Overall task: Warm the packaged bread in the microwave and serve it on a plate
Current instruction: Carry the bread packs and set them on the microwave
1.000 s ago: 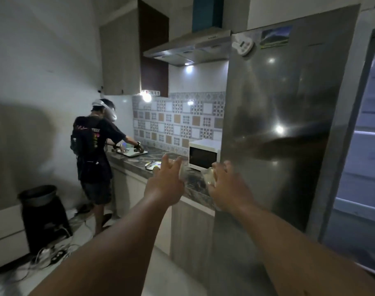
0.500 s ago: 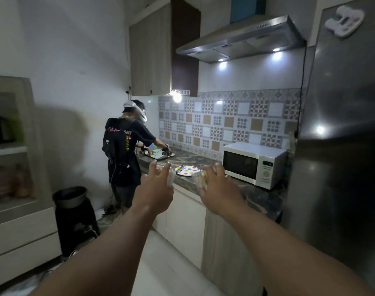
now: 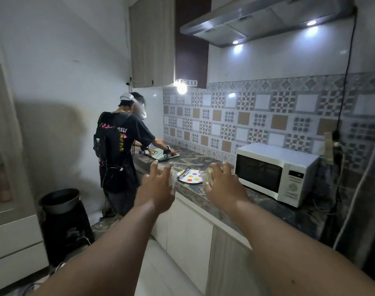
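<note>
My left hand (image 3: 155,190) and my right hand (image 3: 224,186) are stretched out in front of me over the counter's near edge. The right hand grips a clear-wrapped bread packet (image 3: 207,175), mostly hidden behind its fingers. In the left hand's grip, a bit of clear wrapper (image 3: 173,178) peeks out at the fingertips. Between the hands, on the dark marble counter (image 3: 267,212), lies a white plate with coloured dots (image 3: 191,177), utensils resting on its left rim. The white microwave (image 3: 274,173) stands to the right, door closed.
Another person (image 3: 120,150) works at the counter's far left end over a tray (image 3: 164,155). A steel fridge side (image 3: 372,189) borders the right. A black stand with a pan (image 3: 60,201) sits on the floor at left, cables around it. A range hood (image 3: 263,20) hangs overhead.
The view has swung left away from the fridge and moved closer to the counter. Microwave and plate now appear larger and nearer. Both hands keep holding their wrapped items out in front.
</note>
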